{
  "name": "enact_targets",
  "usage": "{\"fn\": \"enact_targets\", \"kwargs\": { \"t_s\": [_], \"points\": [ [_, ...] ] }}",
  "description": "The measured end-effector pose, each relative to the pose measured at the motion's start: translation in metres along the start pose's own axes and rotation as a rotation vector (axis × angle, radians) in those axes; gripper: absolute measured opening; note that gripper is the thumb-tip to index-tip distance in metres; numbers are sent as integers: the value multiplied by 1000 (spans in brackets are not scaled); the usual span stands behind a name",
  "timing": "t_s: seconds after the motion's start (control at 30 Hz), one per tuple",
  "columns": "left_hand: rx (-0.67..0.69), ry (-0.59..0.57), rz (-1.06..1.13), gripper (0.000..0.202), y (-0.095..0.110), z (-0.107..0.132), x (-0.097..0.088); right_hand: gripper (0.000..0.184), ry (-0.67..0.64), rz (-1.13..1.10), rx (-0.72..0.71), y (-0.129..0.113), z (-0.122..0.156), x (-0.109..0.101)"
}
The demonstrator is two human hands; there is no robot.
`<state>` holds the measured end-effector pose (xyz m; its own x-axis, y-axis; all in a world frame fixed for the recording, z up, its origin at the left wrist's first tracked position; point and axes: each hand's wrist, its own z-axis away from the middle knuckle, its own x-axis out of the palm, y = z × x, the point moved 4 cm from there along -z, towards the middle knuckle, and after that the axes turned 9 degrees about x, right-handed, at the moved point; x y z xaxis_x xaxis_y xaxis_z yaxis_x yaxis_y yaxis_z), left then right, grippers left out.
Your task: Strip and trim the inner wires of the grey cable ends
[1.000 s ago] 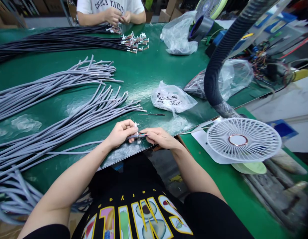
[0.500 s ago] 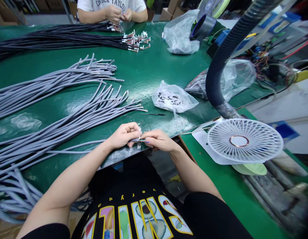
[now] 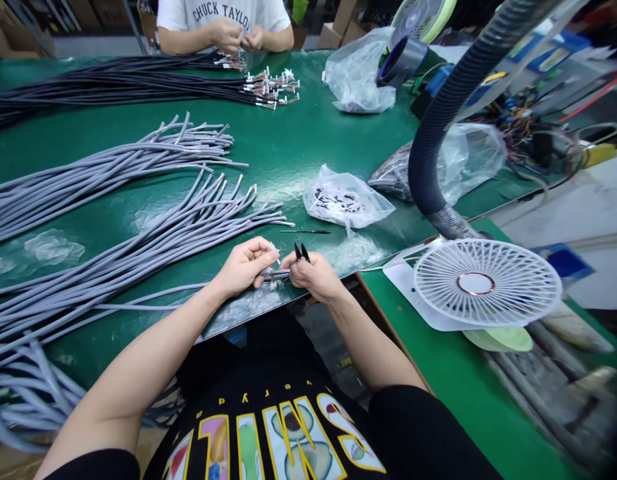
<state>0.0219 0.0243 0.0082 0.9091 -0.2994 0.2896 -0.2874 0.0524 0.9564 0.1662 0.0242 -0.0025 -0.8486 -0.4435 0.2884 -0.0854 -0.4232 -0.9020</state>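
— So, how does the grip stand on each side?

— Left hand [image 3: 244, 265] is curled, thumb and fingers pinched on the end of a thin grey sheathed cable [image 3: 153, 294] with coloured wires [image 3: 278, 273] fanning out of its tip. Right hand [image 3: 313, 273] is closed round a small black-tipped cutting tool [image 3: 301, 251], its two points sticking up above the knuckles, and its fingertips meet the coloured wires.

— And the arms?

— Both forearms are bare and angle in from the body, wrists close together just over the near edge of the green table [image 3: 298, 140].

— Where does the cable run?

— Leftward along the table, beside the loose bundle of grey cables [image 3: 138, 247].

— What lies beyond?

— A thin dark pick [image 3: 306, 231] lies just past the hands, then a clear plastic bag of small black parts [image 3: 346, 199]. A white round fan [image 3: 486, 283] sits to the right. Across the table, another person's hands [image 3: 238, 35] work at black cables [image 3: 113, 83].
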Motion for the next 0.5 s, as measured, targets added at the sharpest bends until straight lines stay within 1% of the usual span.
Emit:
{"fn": "enact_targets", "kwargs": {
  "t_s": [0.07,0.13,0.2,0.27,0.3,0.33,0.37,0.4,0.43,0.47,0.5],
  "points": [
    [12,-4,-23,42,1,0,1,40,51,-82,23,0,-5,9],
    [37,8,-35,41,2,1,1,40,80,-104,31,-3,-8,16],
    [61,22,-35,39,1,1,-1,39,125,-48,-33,-15,-8,13],
    [70,25,-22,39,-1,1,-3,35,250,132,-181,-39,-5,-4],
    [66,22,-15,40,-2,1,-4,32,357,274,-280,-56,-1,-18],
    [58,16,-14,41,-2,0,-4,27,482,486,-355,-73,2,-32],
    [51,8,-25,41,-3,0,-4,23,654,706,-401,-90,6,-48],
    [45,-1,-51,40,-2,0,-4,17,815,946,-366,-105,7,-63],
    [42,-11,-96,37,-2,0,-3,12,944,1167,-273,-116,7,-78],
    [43,-18,-154,33,-1,0,-3,6,993,1225,-231,-125,6,-90],
    [48,-18,-217,30,1,0,-2,6,1022,1260,-201,-132,5,-101]
  ]
}}
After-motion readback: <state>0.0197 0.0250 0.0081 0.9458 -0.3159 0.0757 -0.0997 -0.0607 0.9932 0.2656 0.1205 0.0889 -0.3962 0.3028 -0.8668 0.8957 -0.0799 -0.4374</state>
